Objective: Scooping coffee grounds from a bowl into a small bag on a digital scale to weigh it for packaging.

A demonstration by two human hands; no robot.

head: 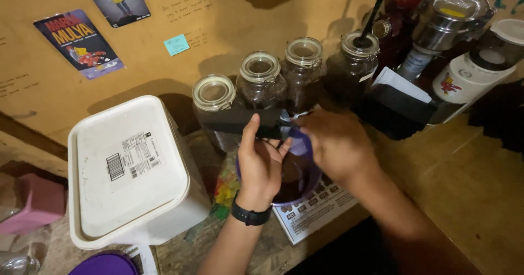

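The left hand [261,163], a black watch [250,216] on its wrist, is wrapped around the near side of a purple bowl [303,168], thumb raised against a flat black holder [240,123] that runs across the front of the jars. The bowl sits above a printed sheet [316,212] on the wooden counter [464,187] and holds something dark brown, probably ground coffee, though the dim light makes it hard to be sure. The right hand [335,144] is bent over the far rim of the bowl with its fingers curled; what they pinch, if anything, is hidden behind the hand. Just behind stand four glass clip-top jars [261,81] of dark contents in a row, the rightmost [357,62] with a black scoop handle [374,4] sticking out. To the left, near the left forearm, sits a large white lidded tub [128,171]. A grinder [445,18] stands at the right rear.
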